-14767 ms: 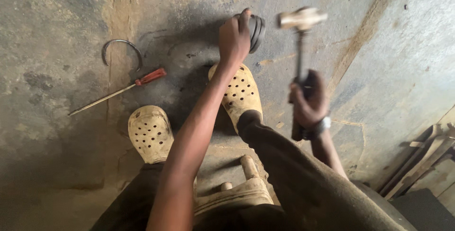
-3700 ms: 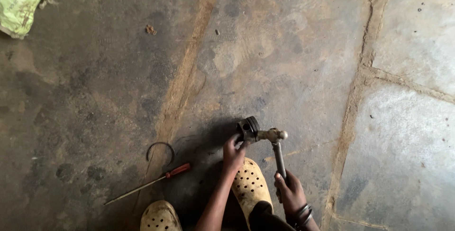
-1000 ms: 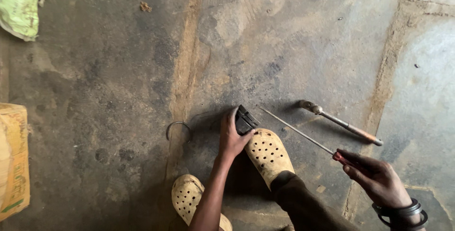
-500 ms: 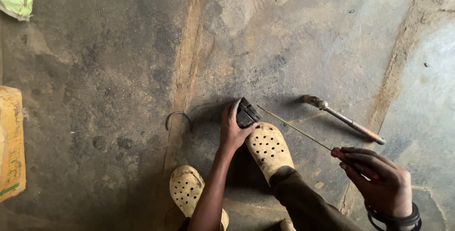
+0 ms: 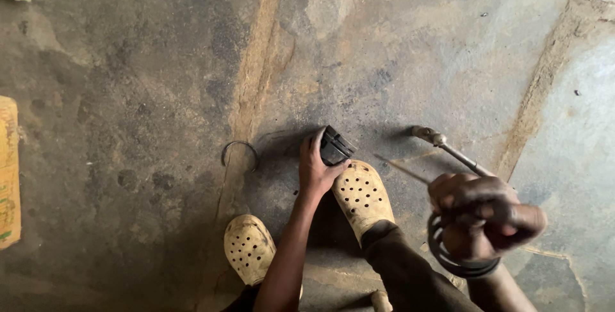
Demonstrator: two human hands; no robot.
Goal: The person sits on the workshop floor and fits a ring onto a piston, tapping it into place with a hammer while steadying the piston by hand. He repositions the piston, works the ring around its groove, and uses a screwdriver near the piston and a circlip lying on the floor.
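Dark ribbed metal part (image 5: 334,145) on stained concrete floor (image 5: 160,94), just ahead of right clog (image 5: 362,195). Left hand (image 5: 315,170) clamped on part, thumb beside it, tilting it on edge. Right hand (image 5: 477,213) closed around thin metal rod (image 5: 400,168), raised and blurred, tip aimed toward part. Hammer (image 5: 448,148) flat on floor behind, wire ring (image 5: 240,153) left of part.

Risks, judged: rod tip skidding off ribs into left fingers; tilted part rolling onto clog if grip loosens.
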